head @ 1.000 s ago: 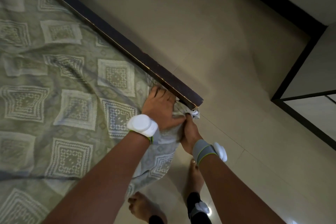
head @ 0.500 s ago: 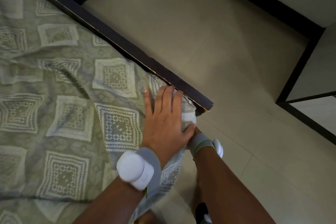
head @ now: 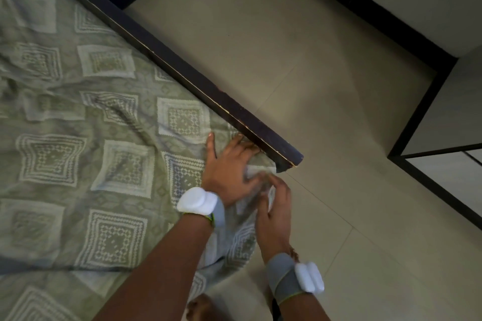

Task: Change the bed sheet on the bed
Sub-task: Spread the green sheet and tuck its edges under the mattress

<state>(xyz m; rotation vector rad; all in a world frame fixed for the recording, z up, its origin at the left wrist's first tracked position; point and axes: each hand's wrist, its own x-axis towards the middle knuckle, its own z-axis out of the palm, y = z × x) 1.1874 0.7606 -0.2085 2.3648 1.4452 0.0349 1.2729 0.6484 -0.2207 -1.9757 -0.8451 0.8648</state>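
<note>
A green bed sheet (head: 86,154) with pale square patterns covers the bed and lies wrinkled across it. Its corner hangs over the bed's near corner, below the end of the dark wooden bed frame (head: 203,86). My left hand (head: 229,167) lies flat on the sheet at that corner, fingers spread and pressed against the frame rail. My right hand (head: 275,206) is just beside it at the edge, its fingers curled into the bunched sheet corner. Both wrists carry grey bands with white pods.
Beige tiled floor (head: 326,86) lies beyond the bed frame. A dark skirting and wall (head: 365,8) run along the far side. A dark-framed panel (head: 443,164) stands at the right. My bare foot (head: 206,307) is on the floor beside the bed corner.
My right hand has come up from under the corner and now grips the sheet edge in plain view. My left hand stays flat on the corner, shifted slightly toward the frame.
</note>
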